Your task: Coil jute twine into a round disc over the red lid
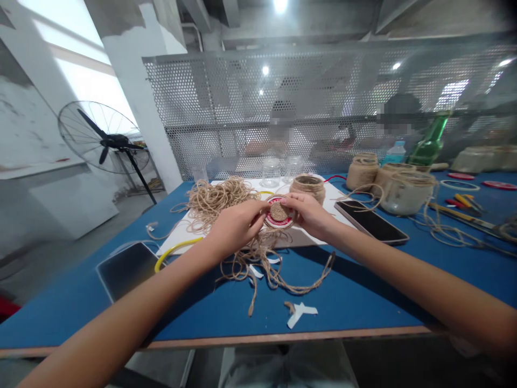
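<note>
Both my hands meet over the blue table [363,291] and hold one small round red lid [278,213] that has a flat spiral of jute twine on its face. My left hand [236,225] grips the lid's left edge. My right hand [309,213] pinches its right and upper edge. Loose twine [266,267] trails from under the lid down toward the table's front edge. A big tangle of the same twine [214,200] lies just behind my left hand on a white board [181,234].
A twine-wrapped jar [309,187] stands behind the lid, with two clear jars [271,171] beyond. A phone [370,221] lies at right, a tablet [127,268] at left beside a yellow ring [173,250]. More wrapped jars [406,191], a green bottle [430,141] and tools [464,202] sit far right. People sit behind the mesh screen [323,102].
</note>
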`<state>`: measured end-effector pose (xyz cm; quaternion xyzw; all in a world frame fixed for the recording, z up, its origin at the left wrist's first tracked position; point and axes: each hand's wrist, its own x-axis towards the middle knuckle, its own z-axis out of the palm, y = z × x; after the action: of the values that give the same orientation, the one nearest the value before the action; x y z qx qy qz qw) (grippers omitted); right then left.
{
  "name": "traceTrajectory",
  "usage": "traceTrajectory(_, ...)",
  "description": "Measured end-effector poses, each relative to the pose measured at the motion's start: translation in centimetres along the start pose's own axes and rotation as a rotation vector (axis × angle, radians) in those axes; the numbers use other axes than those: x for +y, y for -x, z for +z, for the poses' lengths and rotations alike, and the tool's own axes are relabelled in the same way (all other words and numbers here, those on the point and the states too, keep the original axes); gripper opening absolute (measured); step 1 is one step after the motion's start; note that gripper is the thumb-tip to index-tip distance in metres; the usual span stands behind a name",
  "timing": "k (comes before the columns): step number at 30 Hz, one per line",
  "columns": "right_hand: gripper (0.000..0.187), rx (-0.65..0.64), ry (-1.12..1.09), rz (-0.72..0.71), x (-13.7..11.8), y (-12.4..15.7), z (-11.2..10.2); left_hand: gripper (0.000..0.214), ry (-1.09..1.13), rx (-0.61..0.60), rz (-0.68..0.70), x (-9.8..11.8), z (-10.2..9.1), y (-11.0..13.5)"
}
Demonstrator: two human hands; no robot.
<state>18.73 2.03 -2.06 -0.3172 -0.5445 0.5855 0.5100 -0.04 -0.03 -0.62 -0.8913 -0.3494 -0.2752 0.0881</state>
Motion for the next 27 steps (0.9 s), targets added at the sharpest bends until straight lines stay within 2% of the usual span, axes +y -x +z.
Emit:
traceTrajectory(7, 0.017, 0.037, -0.036, 0.010, 0.15, 0.14, 0.27, 0.030, 0.052, 0.017, -0.018, 0.44, 0.03, -0.08)
traceTrajectory(15, 0.011, 0.089, -0.123, -0.013, 0.08, 0.16, 0.50, 0.037, 0.212, -0.079, -0.204, 0.85, -0.39, -0.18)
traceTrajectory(19, 0.011, 0.092, -0.160, -0.017, -0.04, 0.33, 0.72, 0.034, 0.362, -0.040, -0.235, 0.91, -0.05, -0.19)
traceTrajectory(23, 0.011, 0.062, -0.185, 0.001, -0.18, 0.55, 0.79, 0.030, 0.481, 0.008, -0.251, 0.78, 0.39, -0.18)
traceTrajectory(27, 0.013, -0.017, -0.134, 0.003, -0.30, 0.48, 0.40, 0.030, 0.480, -0.009, -0.242, 0.68, 0.05, -0.25)
